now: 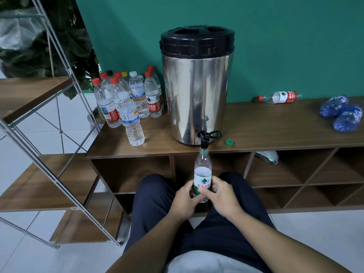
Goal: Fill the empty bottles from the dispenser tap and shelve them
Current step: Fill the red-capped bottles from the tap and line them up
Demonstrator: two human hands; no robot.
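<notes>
While both hands grip clear ribbed bottle [202, 174] | under black tap [204, 137]

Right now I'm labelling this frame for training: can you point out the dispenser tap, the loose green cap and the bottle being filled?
dispenser tap [204, 136]: head view, on its black spout.
green cap [229, 142]: head view, on its top.
bottle [202, 168]: head view, on its clear shoulder.
</notes>
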